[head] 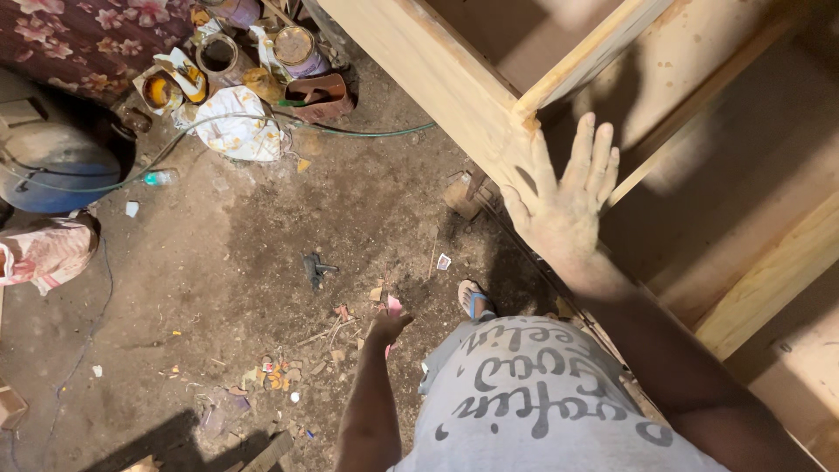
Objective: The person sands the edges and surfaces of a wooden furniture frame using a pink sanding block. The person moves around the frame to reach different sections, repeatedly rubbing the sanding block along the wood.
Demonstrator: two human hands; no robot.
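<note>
My right hand (pixel 566 197) lies flat, fingers spread and dusty, against the edge of a pale wooden frame (pixel 454 83) that runs from the top centre down to the right. My left hand (pixel 386 327) hangs low beside my body, over the dirt floor (pixel 245 262). Something small and pink shows at its fingers; whether it is held I cannot tell. My grey printed shirt (pixel 533 393) and a foot in a blue-strapped sandal (pixel 473 300) show below.
Paint cans (pixel 297 48), a crumpled white bag (pixel 234 127) and a green hose (pixel 367 133) clutter the top left. A blue-grey tank (pixel 52 157) stands at the left edge. A small dark tool (pixel 315 267) and scraps lie on the floor. Wooden boards (pixel 769 280) fill the right.
</note>
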